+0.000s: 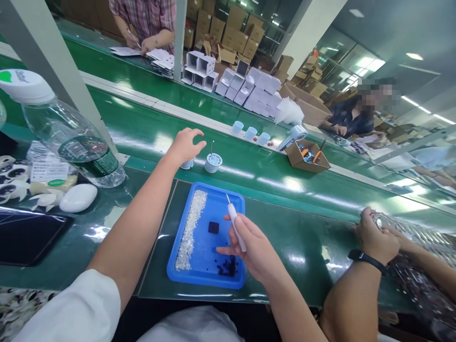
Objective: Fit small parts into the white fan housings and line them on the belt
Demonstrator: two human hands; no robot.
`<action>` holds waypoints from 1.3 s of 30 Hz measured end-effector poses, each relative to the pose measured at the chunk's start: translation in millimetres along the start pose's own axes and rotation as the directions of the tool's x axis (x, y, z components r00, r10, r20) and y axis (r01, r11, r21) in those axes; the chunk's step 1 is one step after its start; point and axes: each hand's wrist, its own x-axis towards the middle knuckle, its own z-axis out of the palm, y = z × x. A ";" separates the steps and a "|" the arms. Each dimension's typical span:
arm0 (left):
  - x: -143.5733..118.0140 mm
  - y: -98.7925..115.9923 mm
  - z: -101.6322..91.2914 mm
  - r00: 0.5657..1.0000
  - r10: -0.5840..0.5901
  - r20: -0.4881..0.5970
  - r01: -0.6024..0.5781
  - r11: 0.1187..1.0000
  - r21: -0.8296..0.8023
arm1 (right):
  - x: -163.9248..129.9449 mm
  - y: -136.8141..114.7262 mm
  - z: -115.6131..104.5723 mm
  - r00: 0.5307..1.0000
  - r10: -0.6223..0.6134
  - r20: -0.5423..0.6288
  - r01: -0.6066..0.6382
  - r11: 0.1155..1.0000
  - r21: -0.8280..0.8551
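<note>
My left hand reaches over the green belt, thumb and fingers apart, with nothing seen between them. Just right of it stands a small light-blue round motor-like part with a thin wire sticking up. A similar pale part is partly hidden behind my left wrist. In my right hand is a white pen-like tool with a thin metal tip pointing up and away. This hand is above the right side of a blue tray. Inside lie small whitish pieces, a black square block and small black bits.
A plastic bottle, white curved parts and a dark tablet-like object are at left. Light-blue cups and a cardboard box sit across the belt. At right, a co-worker's hands hold clear plastic.
</note>
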 end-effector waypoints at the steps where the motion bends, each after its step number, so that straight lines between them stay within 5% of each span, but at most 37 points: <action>1: 0.4 -1.7 0.0 0.999 -0.029 0.020 0.028 0.999 0.033 | -3.5 -1.3 -3.3 1.000 0.029 0.005 -0.029 0.999 -0.016; 8: -1.3 1.0 2.4 0.978 -0.181 0.103 0.156 0.965 0.212 | -12.7 11.7 -8.3 0.979 0.187 0.079 -0.162 0.955 -0.247; 14: -3.8 1.9 0.7 0.960 -0.223 0.168 0.180 0.955 0.235 | 2.0 11.7 3.7 0.999 -0.030 0.023 0.030 1.000 -0.006; 20: -4.7 4.0 2.4 0.936 -0.248 0.251 0.182 0.949 0.259 | -6.0 15.8 -6.7 0.997 0.073 0.009 -0.073 0.997 -0.013; 26: -6.0 5.0 4.3 0.908 -0.270 0.322 0.177 0.940 0.290 | -1.2 17.6 -0.7 0.995 -0.084 -0.059 0.089 0.992 0.090; 29: -5.8 4.4 5.9 0.898 -0.271 0.347 0.171 0.941 0.292 | -13.6 7.0 -9.3 0.998 -0.010 -0.059 0.014 0.997 0.082; 33: -5.6 5.9 9.4 0.886 -0.266 0.379 0.163 0.946 0.282 | -34.9 1.2 -17.1 0.995 0.079 -0.053 -0.084 0.991 -0.106; 39: -7.6 10.8 11.0 0.879 -0.243 0.410 0.140 0.954 0.266 | -40.7 7.4 3.9 1.000 0.006 -0.005 -0.007 0.845 -0.535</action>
